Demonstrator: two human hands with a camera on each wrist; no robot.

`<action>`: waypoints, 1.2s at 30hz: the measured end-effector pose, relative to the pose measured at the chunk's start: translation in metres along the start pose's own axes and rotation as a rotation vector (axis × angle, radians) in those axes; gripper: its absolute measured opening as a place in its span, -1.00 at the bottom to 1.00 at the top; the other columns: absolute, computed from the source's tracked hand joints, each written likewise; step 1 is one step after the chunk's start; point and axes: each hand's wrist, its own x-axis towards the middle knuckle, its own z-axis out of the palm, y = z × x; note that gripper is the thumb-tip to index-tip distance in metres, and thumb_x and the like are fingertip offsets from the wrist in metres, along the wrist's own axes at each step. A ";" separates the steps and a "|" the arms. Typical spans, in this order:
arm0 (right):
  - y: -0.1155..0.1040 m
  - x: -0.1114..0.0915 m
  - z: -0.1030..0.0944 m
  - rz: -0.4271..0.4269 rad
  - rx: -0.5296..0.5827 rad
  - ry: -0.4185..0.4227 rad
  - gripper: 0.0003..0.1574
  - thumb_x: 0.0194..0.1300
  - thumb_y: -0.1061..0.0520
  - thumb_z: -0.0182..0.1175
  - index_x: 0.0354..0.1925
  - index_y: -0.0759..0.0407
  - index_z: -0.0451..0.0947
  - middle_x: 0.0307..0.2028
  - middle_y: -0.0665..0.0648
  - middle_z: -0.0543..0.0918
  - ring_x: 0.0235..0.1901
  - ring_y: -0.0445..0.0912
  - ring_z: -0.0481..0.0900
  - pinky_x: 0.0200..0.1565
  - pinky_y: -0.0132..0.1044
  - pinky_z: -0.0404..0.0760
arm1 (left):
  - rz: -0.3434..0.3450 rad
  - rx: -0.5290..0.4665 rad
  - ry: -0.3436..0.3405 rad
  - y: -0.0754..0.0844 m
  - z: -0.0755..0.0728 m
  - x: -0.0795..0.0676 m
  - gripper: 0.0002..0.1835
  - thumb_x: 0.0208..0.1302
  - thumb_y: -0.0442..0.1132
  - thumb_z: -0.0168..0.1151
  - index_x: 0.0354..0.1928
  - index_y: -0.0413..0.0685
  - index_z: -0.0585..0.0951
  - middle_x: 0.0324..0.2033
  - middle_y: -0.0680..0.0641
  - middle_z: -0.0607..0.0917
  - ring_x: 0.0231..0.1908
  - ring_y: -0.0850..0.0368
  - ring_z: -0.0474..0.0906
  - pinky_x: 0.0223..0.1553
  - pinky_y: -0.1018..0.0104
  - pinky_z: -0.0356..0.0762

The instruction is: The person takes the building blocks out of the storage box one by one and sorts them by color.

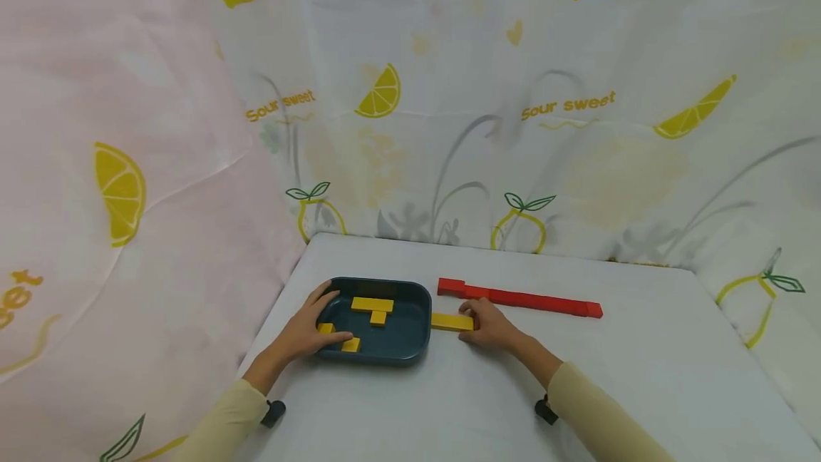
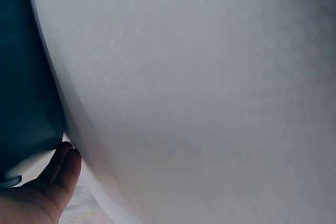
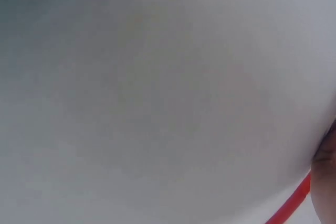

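A dark teal tray (image 1: 400, 355) sits on the white table with several yellow blocks (image 1: 372, 304) inside. My left hand (image 1: 308, 326) grips its left end, fingers at the far left corner and thumb reaching over the rim beside a small yellow block (image 1: 350, 345). In the left wrist view, fingers (image 2: 65, 174) touch the outside of the tray (image 2: 26, 87). Just right of the tray, a long yellow piece (image 1: 449, 321) lies against its wall; my right hand (image 1: 490, 326) pinches its right end between thumb and fingers. The right wrist view shows only part of that hand (image 3: 325, 177).
Behind the right hand, a row of red blocks (image 1: 532, 299) lies in a line, with a wider piece at its left end. White table (image 1: 462, 405) surrounds these things. Lemon-printed cloth (image 1: 410, 148) hangs behind the table and along the left.
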 end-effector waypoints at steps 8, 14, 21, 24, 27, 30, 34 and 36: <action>-0.014 -0.025 -0.027 -0.011 -0.217 0.109 -0.10 0.05 0.00 0.51 0.28 0.03 0.29 0.10 0.13 0.43 -0.36 -0.18 0.45 -0.26 -0.36 0.66 | -0.015 0.005 0.002 0.003 0.003 0.001 0.10 -0.02 0.37 0.41 0.48 -0.03 0.25 0.55 -0.13 0.02 0.44 -0.29 0.17 0.25 -0.35 0.31; -0.054 -0.025 -0.030 -0.264 -0.123 0.217 -0.32 0.23 0.14 0.39 0.26 0.12 0.37 0.05 0.17 0.51 -0.37 -0.23 0.45 -0.38 -0.50 0.58 | -0.014 0.017 0.029 0.002 -0.006 0.001 0.07 -0.03 0.34 0.44 0.46 -0.04 0.28 0.54 -0.14 0.05 0.43 -0.28 0.19 0.25 -0.35 0.31; -0.097 -0.010 -0.001 -0.458 -0.071 0.276 -0.39 0.32 0.30 0.24 0.30 0.15 0.32 0.05 0.18 0.54 -0.22 -0.18 0.58 -0.21 -0.44 0.67 | 0.019 0.005 -0.002 0.001 0.002 0.008 0.06 0.01 0.36 0.40 0.47 -0.02 0.27 0.55 -0.12 0.04 0.44 -0.28 0.16 0.27 -0.34 0.30; -0.111 0.007 0.017 -0.478 -0.068 0.231 -0.43 0.38 0.32 0.16 0.31 0.16 0.32 0.10 0.21 0.53 -0.14 -0.13 0.62 -0.05 -0.36 0.68 | 0.000 -0.005 0.002 0.001 0.002 0.007 0.05 -0.01 0.34 0.42 0.46 -0.01 0.29 0.55 -0.11 0.04 0.45 -0.27 0.15 0.28 -0.34 0.29; -0.125 0.026 0.035 -0.461 -0.099 0.152 -0.47 0.41 0.30 0.14 0.30 0.14 0.34 0.17 0.17 0.48 -0.07 -0.11 0.61 0.05 -0.32 0.65 | -0.025 0.003 0.015 0.000 0.000 0.005 0.04 -0.01 0.32 0.44 0.46 -0.01 0.30 0.55 -0.10 0.05 0.45 -0.27 0.15 0.29 -0.34 0.28; -0.132 0.043 0.052 -0.418 -0.160 0.116 -0.53 0.43 0.28 0.12 0.26 0.10 0.40 0.19 0.14 0.46 0.00 -0.09 0.59 0.13 -0.28 0.61 | -0.045 -0.005 0.019 0.002 -0.002 0.002 0.03 0.00 0.29 0.45 0.46 -0.01 0.30 0.55 -0.10 0.05 0.45 -0.26 0.14 0.30 -0.35 0.25; -0.133 0.059 0.069 -0.310 -0.257 0.146 -0.57 0.39 0.29 0.16 0.19 0.08 0.49 0.15 0.11 0.53 0.06 -0.08 0.57 0.20 -0.21 0.56 | -0.046 -0.016 0.010 0.004 -0.002 -0.002 0.02 0.01 0.27 0.45 0.45 -0.03 0.31 0.55 -0.10 0.05 0.46 -0.25 0.14 0.31 -0.34 0.24; -0.133 0.063 0.075 -0.256 -0.309 0.152 -0.56 0.35 0.29 0.18 0.17 0.07 0.52 0.13 0.10 0.57 0.08 -0.07 0.58 0.20 -0.20 0.57 | -0.040 -0.006 -0.002 0.005 -0.001 -0.003 0.03 0.02 0.29 0.44 0.46 -0.04 0.30 0.55 -0.11 0.04 0.46 -0.25 0.14 0.30 -0.34 0.26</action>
